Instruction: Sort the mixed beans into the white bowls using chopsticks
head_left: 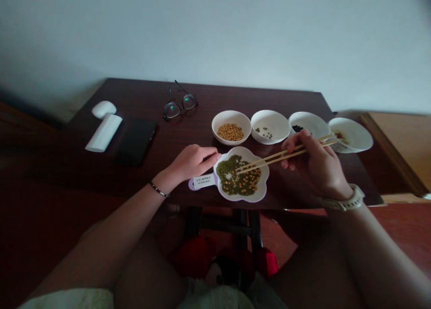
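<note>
A pair of wooden chopsticks point(281, 158) is held in my right hand point(316, 165), the tips down among the beans. Those tips touch the mix of green mung beans point(247, 187) and yellow soybeans in a white flower-shaped dish point(263, 190) with a labelled handle. At its left rim, my left hand point(193, 162) grips the edge between bent fingers and thumb. Behind the dish stands a white bowl point(217, 120) with soybeans point(230, 132). Beside it, a second bowl point(278, 123) has a few mung beans on its bottom.
Further right are a bowl point(311, 119) with black beans point(297, 128) and a bowl point(360, 136) with a few reddish pieces. Eyeglasses point(180, 107), a dark flat phone-like object point(136, 141) and a white cylinder-shaped object point(104, 133) lie left on the dark table point(202, 93).
</note>
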{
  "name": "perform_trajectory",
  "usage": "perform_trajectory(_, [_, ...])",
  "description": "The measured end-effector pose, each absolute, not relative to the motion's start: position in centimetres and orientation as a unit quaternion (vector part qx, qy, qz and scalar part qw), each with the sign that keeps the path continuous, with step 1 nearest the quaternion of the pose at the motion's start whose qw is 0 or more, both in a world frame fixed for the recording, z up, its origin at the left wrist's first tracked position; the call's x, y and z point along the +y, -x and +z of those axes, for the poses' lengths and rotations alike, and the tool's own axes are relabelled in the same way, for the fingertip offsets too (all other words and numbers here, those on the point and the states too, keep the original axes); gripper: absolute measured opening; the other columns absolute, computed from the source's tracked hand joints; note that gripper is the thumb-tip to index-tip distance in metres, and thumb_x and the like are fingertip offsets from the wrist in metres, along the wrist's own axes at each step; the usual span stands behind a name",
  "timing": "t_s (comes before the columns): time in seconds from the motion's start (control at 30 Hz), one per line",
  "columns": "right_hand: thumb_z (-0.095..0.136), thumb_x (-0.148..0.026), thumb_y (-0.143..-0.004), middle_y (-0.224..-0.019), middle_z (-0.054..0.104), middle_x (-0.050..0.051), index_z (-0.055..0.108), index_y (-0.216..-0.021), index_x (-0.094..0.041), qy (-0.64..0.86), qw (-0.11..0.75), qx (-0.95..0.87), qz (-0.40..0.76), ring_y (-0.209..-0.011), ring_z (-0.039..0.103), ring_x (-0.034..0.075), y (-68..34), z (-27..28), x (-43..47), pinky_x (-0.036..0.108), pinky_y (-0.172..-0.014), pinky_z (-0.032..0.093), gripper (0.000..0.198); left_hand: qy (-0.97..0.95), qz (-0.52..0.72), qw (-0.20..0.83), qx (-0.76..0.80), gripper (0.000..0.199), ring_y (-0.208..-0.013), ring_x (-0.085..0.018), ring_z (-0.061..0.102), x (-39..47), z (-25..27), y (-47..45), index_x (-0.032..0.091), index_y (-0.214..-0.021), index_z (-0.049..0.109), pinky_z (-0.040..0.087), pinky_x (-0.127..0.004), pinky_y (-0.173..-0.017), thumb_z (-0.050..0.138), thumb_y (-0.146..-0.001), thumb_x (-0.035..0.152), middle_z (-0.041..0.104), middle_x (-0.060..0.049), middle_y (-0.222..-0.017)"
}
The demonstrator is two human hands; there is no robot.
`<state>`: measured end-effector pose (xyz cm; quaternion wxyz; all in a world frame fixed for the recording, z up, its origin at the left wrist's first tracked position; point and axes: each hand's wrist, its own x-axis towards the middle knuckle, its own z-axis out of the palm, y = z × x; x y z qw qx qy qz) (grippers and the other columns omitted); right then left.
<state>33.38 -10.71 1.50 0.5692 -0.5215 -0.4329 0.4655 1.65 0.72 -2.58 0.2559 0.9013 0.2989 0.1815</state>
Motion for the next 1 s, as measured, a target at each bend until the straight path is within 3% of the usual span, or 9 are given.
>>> perform_trajectory(1.0, [0.068, -0.063, -0.107, -0.072, 0.071, 0.004, 0.073, -0.082, -0.022, 0.499, 0.561, -0.415, 0.514, -0.061, 0.068, 0.015, -31.6, 0.5, -11.0, 0.025, -0.052, 0.055, 0.048, -0.903, 0.184, 0.252, 0.297, 0.044, -0.053, -0.013, 0.051, 0.7, -2.6, -1.8, 0.021, -0.072, 0.054, 0.026, -0.032, -0.06, 0.051, -0.111, 0.04, 0.053, 0.002, -0.059])
